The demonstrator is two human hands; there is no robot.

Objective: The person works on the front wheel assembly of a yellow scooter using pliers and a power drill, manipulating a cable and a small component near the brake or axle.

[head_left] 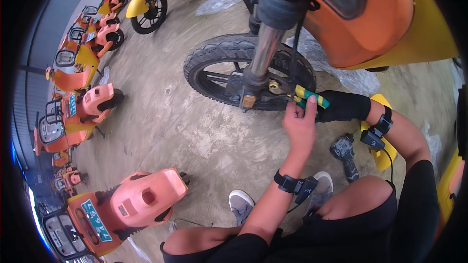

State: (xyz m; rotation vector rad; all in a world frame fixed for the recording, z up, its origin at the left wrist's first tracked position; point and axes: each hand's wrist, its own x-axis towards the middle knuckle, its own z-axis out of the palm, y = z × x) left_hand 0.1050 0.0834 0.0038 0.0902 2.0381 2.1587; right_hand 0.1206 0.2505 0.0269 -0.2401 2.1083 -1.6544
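Note:
Closed around the green-and-yellow handles of a pair of pliers (317, 98), my black-gloved right hand (345, 106) is beside the scooter's front wheel (199, 56). The pliers' jaws are close to a black cable (294, 53) that runs down the fork (266, 48); whether they grip it is too small to tell. My bare left hand (300, 125) is just below the pliers, fingertips pinched together; what they hold is hidden. A brass-coloured nut (248, 101) shows at the wheel's axle, left of both hands.
A cordless power wrench (344, 155) lies on the concrete floor (195, 136) near my right knee, by a yellow panel (381, 158). Plastic film (341, 70) lies behind the wheel. An orange scooter (146, 197) stands at my left, with a row of others (70, 80) beyond.

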